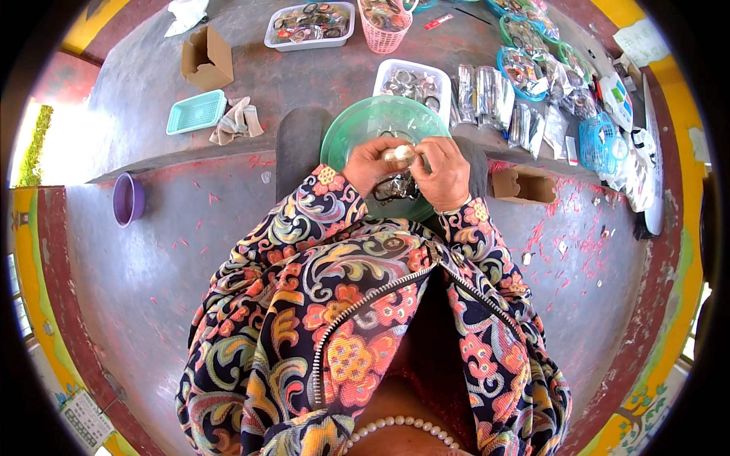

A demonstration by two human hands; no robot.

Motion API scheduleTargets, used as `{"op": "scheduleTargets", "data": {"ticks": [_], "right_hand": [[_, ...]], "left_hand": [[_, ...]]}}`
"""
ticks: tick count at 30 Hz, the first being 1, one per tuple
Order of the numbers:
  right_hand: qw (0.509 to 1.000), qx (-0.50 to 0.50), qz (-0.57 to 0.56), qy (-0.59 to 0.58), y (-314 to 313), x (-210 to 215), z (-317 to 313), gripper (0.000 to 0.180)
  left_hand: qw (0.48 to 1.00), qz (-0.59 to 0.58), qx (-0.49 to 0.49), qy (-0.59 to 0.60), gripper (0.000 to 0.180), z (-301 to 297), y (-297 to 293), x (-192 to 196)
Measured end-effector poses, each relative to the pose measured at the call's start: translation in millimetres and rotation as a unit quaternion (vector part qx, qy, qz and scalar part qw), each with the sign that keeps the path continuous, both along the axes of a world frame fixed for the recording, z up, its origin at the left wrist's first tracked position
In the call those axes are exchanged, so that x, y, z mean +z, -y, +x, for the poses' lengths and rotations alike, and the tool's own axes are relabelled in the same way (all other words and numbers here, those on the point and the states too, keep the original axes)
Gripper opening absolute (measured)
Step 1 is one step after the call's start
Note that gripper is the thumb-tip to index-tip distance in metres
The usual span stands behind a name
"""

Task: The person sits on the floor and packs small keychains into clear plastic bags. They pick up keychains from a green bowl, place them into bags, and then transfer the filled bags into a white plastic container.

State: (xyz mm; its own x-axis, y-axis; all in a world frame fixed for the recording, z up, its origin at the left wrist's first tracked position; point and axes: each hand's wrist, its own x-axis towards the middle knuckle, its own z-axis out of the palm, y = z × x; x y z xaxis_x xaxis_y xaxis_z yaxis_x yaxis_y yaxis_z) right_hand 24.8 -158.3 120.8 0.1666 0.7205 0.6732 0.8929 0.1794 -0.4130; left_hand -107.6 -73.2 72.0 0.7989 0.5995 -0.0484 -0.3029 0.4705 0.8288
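Note:
Both my hands meet over a green plastic basin (340, 125) that sits at my lap. My left hand (369, 164) pinches a small round item with pearl-white, shiny parts (401, 153). From the other side, my right hand (444, 172) has its thumb and fingertips closed on the same item, whose kind I cannot make out. Below the hands, inside the basin, lie black bands in transparent plastic (396, 187). My fingers and sleeves cover part of them.
Ahead on the grey table are a white tray of bands (411, 82), another white tray (310, 25), a pink basket (385, 30), a turquoise basket (197, 112), a cloth glove (237, 121) and packaged goods (484, 95). A purple bucket (128, 201) and a cardboard box (523, 186) stand lower.

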Motion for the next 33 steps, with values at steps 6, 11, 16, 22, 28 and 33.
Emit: {"op": "scheduleTargets", "data": {"ticks": [6,11,16,22,28,33], "right_hand": [[0.881,0.017,-0.116,-0.459,0.2,-10.2,9.0,0.016],[0.699,0.088,-0.214,-0.676,1.9,-12.2,9.5,0.014],[0.699,0.093,-0.222,-0.673,2.4,-17.6,12.3,0.008],[0.71,0.086,-0.163,-0.68,3.0,-25.9,22.2,0.006],[0.781,0.072,-0.155,-0.601,1.2,-26.9,25.7,0.006],[0.854,0.064,-0.175,-0.486,0.7,-37.4,26.3,0.009]], "left_hand": [[0.993,0.069,0.094,-0.034,0.032,1.6,-2.0,0.2],[0.939,0.314,0.137,-0.043,0.036,0.9,-5.2,-8.8],[0.902,0.411,0.117,-0.061,0.047,-0.4,-4.6,-8.3],[0.985,0.142,0.071,0.071,0.071,2.1,1.9,2.1],[0.987,-0.088,-0.075,0.113,0.063,-2.8,-11.8,3.2],[0.998,-0.041,-0.052,0.004,0.036,-0.2,-6.0,-0.2]]}}
